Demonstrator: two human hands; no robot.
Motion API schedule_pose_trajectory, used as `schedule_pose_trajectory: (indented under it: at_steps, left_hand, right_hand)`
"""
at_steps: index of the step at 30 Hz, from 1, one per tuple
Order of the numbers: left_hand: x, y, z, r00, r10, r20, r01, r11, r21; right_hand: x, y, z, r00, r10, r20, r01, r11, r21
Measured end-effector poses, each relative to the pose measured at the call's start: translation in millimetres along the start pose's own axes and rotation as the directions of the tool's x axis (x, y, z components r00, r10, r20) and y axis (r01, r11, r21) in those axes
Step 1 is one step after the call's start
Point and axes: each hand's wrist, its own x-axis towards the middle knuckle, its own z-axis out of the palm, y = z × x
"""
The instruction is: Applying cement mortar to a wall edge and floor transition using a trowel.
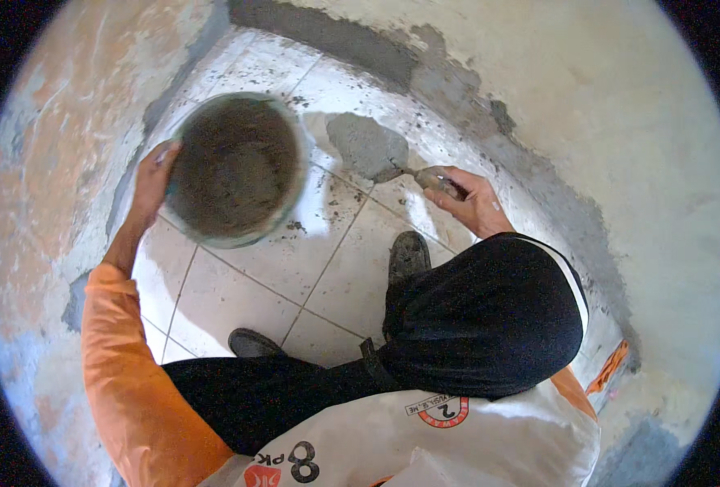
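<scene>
Where the left hand (pixel 155 180) grips, the bucket (pixel 228 242) holds mortar (pixel 242 183)

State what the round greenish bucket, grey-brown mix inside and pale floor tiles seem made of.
Round greenish bucket: probably dull plastic, given its smooth rim, though blurred.
Grey-brown mix: apparently matt mortar, being rough and lumpy.
Pale floor tiles: likely glazed ceramic, given bright reflections and straight joints.

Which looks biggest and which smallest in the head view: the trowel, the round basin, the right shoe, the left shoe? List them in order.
1. Basin
2. Trowel, blade and handle together
3. Right shoe and left shoe: unranked, as both are partly covered and their visible parts look close in size.
</scene>
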Motion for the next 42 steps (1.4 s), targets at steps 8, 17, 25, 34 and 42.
schedule_pose_trajectory:
  at_steps: [8, 17, 25, 34, 42]
  left_hand:
    - [-8, -68, -103, 0.966, -0.252, -0.055, 0.252, 0.968, -0.012]
    - [-5, -95, -112, 0.951, -0.305, -0.057, 0.300, 0.950, -0.084]
    - [-2, -100, -111, 0.934, -0.337, -0.122, 0.326, 0.940, -0.101]
    - [-1, -104, -113, 0.938, -0.326, -0.116, 0.321, 0.945, -0.055]
    - [6, -128, -121, 0.959, -0.268, -0.094, 0.268, 0.963, -0.014]
  right_hand:
    - [-27, 86, 56, 0.952, 0.062, 0.300, 0.024, 0.961, -0.274]
    - [41, 121, -41, 0.916, 0.398, 0.056, -0.345, 0.706, 0.618]
    - [-7, 114, 4, 0.902, 0.421, -0.094, -0.400, 0.898, 0.181]
    - [58, 147, -37, 0.948, -0.082, -0.308, -0.206, 0.579, -0.789]
    - [93, 97, -67, 0.931, -0.070, -0.359, -0.235, 0.637, -0.734]
